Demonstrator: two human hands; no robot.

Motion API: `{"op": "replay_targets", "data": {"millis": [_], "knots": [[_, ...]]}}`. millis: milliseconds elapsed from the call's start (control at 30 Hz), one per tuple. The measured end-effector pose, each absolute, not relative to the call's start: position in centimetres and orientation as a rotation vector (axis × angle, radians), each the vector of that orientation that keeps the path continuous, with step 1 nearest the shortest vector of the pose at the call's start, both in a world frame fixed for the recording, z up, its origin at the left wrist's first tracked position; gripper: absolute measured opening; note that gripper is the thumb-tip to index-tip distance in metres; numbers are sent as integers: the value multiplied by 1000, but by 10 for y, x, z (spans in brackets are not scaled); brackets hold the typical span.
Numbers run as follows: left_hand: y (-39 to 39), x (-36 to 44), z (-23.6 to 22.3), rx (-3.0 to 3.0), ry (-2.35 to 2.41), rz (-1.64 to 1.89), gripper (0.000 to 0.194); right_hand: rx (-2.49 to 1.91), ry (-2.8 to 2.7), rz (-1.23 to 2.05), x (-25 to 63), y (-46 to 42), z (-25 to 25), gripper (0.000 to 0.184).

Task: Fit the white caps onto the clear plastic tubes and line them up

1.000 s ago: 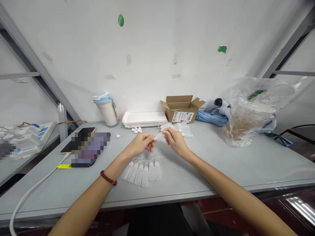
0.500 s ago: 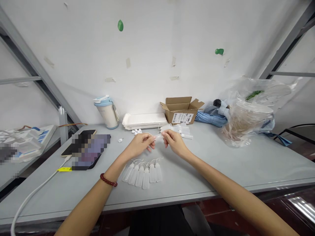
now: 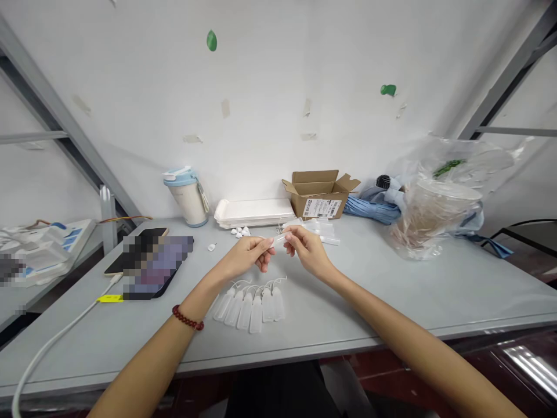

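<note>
A small translucent plastic sleeve (image 3: 278, 240) is held between my two hands, over the middle of the table. My left hand (image 3: 248, 255) pinches its left end with thumb and forefinger. At the other end, the fingertips of my right hand (image 3: 308, 249) are closed on it and cover part of it. Nearer to me, several translucent sleeves with thin white looped cords (image 3: 246, 310) lie fanned side by side. Behind my right hand are more translucent sleeves (image 3: 329, 241). Small white pieces (image 3: 241, 232) lie in a cluster beyond my left hand, with one white piece (image 3: 212, 247) apart.
At the back stand a cup with a blue lid (image 3: 187, 197), stacked white trays (image 3: 256, 212) and an open cardboard box (image 3: 319, 200). Blue fabric (image 3: 374, 209) and a clear plastic bag (image 3: 435, 220) are on the right. Two phones (image 3: 159, 267) and a white cable (image 3: 61, 334) lie left.
Both hands stay on the sleeve, and my left fingers have shifted slightly. The whole view has moved a little; the things on the table keep their places.
</note>
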State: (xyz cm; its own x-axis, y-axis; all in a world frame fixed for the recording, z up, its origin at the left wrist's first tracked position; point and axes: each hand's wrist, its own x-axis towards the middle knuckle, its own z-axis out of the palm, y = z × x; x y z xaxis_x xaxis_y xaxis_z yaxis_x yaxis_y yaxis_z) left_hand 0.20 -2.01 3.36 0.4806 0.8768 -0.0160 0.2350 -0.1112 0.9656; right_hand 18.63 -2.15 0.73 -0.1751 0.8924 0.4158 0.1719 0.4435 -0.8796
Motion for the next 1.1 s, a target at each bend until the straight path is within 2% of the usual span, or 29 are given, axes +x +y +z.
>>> {"op": "replay_targets", "data": {"millis": [267, 467, 633, 867, 1033, 1100], "knots": [[-29, 3, 42, 1946, 1052, 746, 32, -984, -1628, 916, 189, -25, 13, 28], [-25, 3, 35, 2117, 1087, 830, 35, -1006, -1503, 1110, 187, -18, 8, 38], [-21, -1, 32, 2121, 1155, 883, 19, -1054, -1351, 1251, 190, -12, 6, 43], [-8, -15, 35, 2150, 1280, 754, 17, -1093, -1351, 1057, 192, -9, 2, 38], [24, -68, 31, 2379, 1914, 525, 20, -1148, -1434, 687, 205, 2, 0, 29], [33, -89, 29, 2339, 2007, 484, 24, -1181, -1428, 551, 213, 8, 0, 27]]}}
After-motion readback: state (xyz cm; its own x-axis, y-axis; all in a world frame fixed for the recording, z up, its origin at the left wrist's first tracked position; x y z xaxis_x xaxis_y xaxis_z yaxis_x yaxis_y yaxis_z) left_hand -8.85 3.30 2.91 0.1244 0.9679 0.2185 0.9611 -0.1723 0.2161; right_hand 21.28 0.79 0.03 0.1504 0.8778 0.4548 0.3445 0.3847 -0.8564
